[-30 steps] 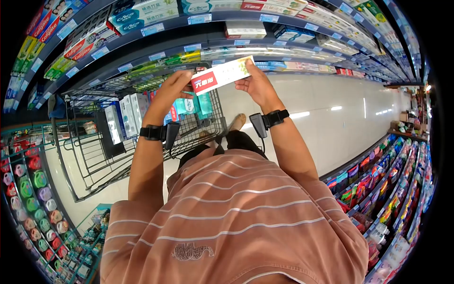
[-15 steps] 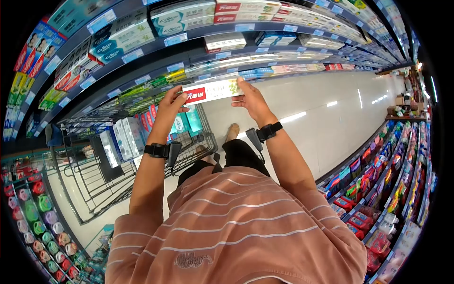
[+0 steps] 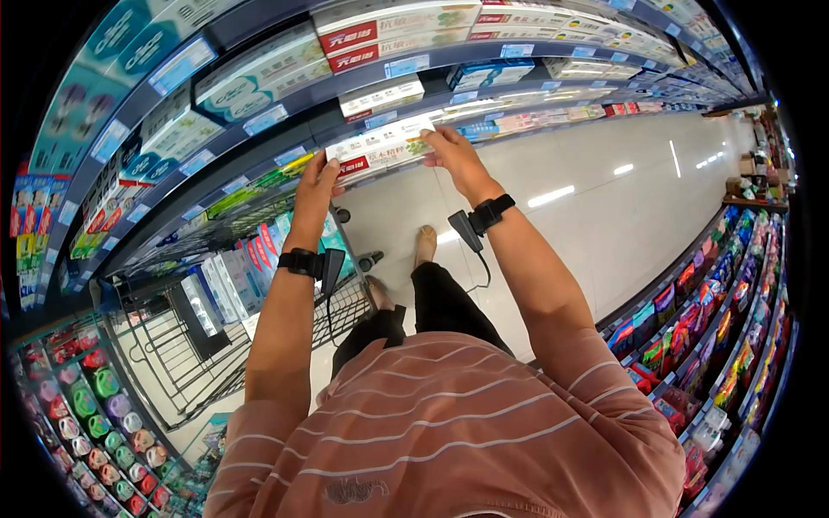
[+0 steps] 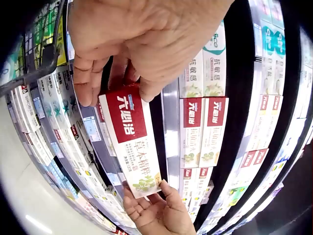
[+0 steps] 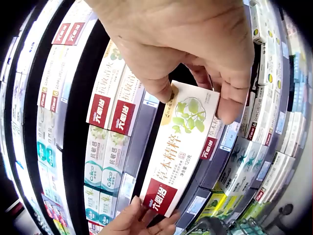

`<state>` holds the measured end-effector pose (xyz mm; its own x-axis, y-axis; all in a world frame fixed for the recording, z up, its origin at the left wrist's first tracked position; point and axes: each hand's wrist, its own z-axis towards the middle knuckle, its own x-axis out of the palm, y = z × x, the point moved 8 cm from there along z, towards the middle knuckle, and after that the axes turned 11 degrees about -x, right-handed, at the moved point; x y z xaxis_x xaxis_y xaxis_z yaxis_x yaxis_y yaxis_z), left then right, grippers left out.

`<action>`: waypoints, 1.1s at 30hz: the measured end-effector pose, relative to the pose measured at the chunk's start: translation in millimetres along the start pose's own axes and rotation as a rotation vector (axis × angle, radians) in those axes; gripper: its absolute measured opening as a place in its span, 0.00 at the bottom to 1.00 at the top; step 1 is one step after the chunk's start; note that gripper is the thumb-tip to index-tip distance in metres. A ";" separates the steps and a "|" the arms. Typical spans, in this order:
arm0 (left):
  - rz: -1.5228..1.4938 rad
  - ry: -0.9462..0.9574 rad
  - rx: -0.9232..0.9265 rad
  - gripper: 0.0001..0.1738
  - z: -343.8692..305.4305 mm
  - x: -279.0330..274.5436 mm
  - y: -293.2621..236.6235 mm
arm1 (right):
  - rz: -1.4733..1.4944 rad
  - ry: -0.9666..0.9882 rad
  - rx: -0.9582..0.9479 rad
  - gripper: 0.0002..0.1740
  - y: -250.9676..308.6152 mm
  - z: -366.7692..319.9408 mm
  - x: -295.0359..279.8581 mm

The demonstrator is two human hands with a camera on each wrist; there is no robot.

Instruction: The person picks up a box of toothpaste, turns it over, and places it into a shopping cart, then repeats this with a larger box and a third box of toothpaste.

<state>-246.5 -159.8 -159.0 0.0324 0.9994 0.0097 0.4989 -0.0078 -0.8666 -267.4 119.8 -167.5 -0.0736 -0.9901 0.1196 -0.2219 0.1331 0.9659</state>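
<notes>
A white toothpaste box (image 3: 386,152) with a red end panel and a green leaf print spans the gap between both hands, in front of the shelves. My left hand (image 3: 313,192) grips its red end, thumb on the near face. At the leaf-printed end, my right hand (image 3: 461,161) pinches the box between thumb and fingers. Seen from the left wrist, the box's printed front (image 4: 137,152) faces the camera, tilted, with the left hand (image 4: 146,41) above and the right hand (image 4: 164,214) below. The right wrist view shows the leaf-printed end (image 5: 190,110) under the right thumb.
Shelves of toothpaste boxes (image 3: 397,34) curve across the front, with price tags (image 3: 407,66) along their edges. A wire shopping cart (image 3: 186,354) holding several boxes (image 3: 237,281) stands at left. Colourful packages (image 3: 691,319) fill the right-hand shelves; bottles (image 3: 108,380) stand at lower left.
Both hands have tilted the toothpaste box, so a second long side now shows above its front. It has shifted left in view, and the shelves look larger. Both hands keep their hold.
</notes>
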 end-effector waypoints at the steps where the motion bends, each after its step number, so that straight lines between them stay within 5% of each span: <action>1: -0.002 -0.034 0.004 0.34 10.6 3.3 -2.4 | 0.006 0.022 -0.006 0.32 -2.8 12.8 -2.9; 10: -0.021 -0.195 0.029 0.37 78.9 27.0 -19.1 | -0.073 0.091 -0.086 0.30 3.6 95.0 -17.5; 22: 0.198 -0.221 0.091 0.27 165.6 19.7 -18.8 | -0.291 0.115 -0.155 0.25 -5.1 170.2 -18.7; 28: 0.336 -0.390 0.147 0.28 165.0 20.5 -17.8 | -0.534 0.113 -0.179 0.34 -15.5 175.7 -19.9; 33: 0.290 -0.340 0.097 0.32 171.5 18.3 -7.1 | -0.471 0.107 -0.181 0.37 -22.4 178.3 -20.0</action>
<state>-398.0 -135.9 -238.3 -0.1360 0.9105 -0.3904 0.4269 -0.3017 -0.8525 -434.3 144.6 -232.5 0.0959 -0.9412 -0.3241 -0.0349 -0.3285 0.9438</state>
